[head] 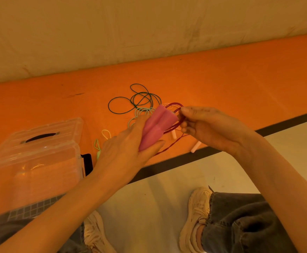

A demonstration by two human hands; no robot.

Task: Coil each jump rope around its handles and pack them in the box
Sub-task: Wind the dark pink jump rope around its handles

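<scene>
Clear box (34, 156) at left on the orange tabletop (222, 79). Left hand (125, 152): fingers curled around 2 pink handles (158, 125), held together above the tabletop edge. Right hand (209, 126): fingers pinch the red rope (174, 105) loops beside the handles' upper ends.

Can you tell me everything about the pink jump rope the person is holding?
The pink jump rope has two smooth pink handles, plastic-looking, held side by side and tilted, in the air above the orange table. The left hand grips the handles. A thin dark red cord loops out of their top ends, and the right hand pinches those loops. One strand hangs loose below.
</scene>
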